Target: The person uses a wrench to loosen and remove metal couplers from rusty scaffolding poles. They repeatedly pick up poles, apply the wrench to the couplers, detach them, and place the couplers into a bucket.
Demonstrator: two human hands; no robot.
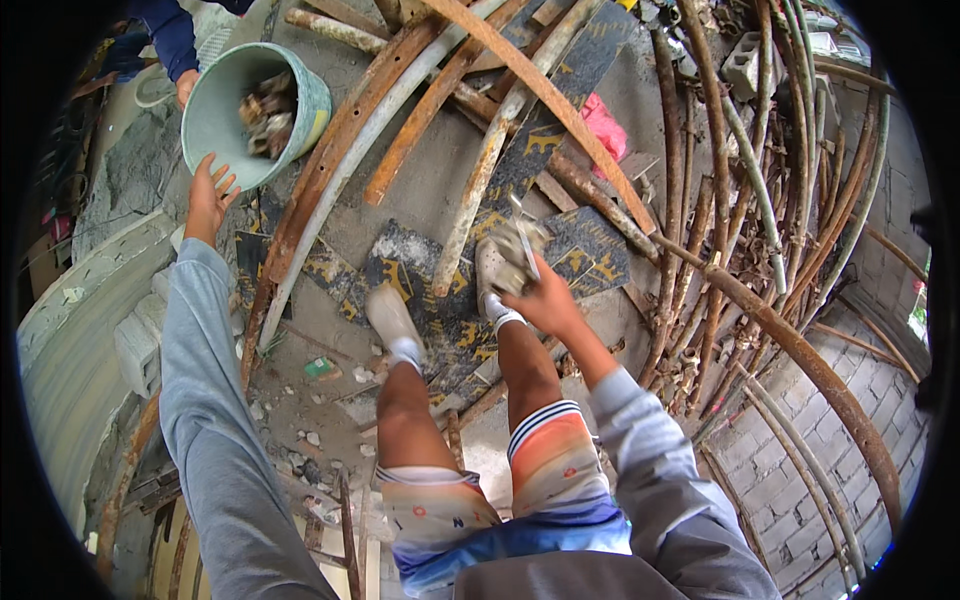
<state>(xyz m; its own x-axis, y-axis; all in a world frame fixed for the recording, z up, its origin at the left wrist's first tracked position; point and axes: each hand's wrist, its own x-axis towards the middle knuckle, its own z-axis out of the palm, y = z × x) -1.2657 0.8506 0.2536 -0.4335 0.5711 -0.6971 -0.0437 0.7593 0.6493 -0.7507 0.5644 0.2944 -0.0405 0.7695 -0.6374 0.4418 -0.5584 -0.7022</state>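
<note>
A pale green bucket [318, 110] is tilted toward me at the upper left, with several rusty metal clamps [268, 118] inside it. At its near rim is my left hand [208, 200], fingers apart and touching the edge. Another person's hand [186, 86], below a dark blue sleeve, is at the bucket's far left side. My right hand [545, 297] is closed on a greyish metal scaffold clamp [522, 250] with a thin bright bar sticking up from it. The clamp is above my right shoe and partly blurred, so its full shape is unclear.
Rusty steel pipes [480, 190] lie across the floor ahead, over dark patterned boards [600, 245]. More pipes [715, 130] and a heap of rusty clamps fill the right side beside a block wall [830, 470]. A pink plastic bag [603, 128] and concrete blocks [140, 345] lie about.
</note>
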